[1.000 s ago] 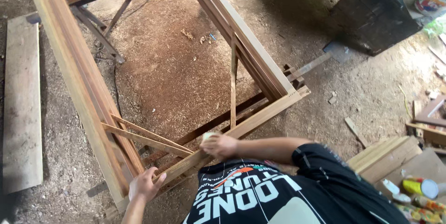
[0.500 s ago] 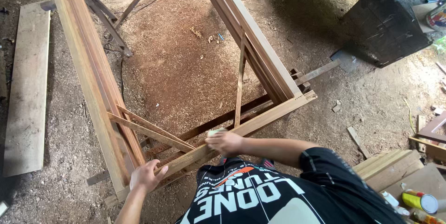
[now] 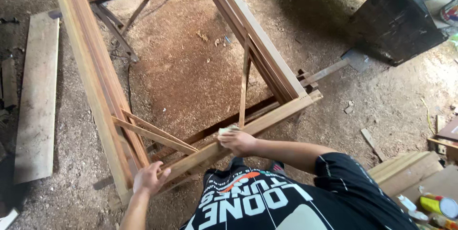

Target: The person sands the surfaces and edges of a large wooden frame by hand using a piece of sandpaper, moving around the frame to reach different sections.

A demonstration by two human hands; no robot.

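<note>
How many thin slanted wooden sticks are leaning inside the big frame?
3: two slanted sticks side by side near the left hand, one upright stick above the right hand. More may be hidden.

— Head view, only one: worn high, looking steeply down past the chest onto the wooden frame (image 3: pixel 200 115).
— Near or far?
— Close on the left hand (image 3: pixel 149 178) and right hand (image 3: pixel 237 140) at bottom; dirt floor (image 3: pixel 191 63) further off, stretching toward top edge.

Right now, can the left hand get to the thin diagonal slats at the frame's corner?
Probably yes: the left hand rests on the wooden frame just below the diagonal slats, with nothing between them.
</note>
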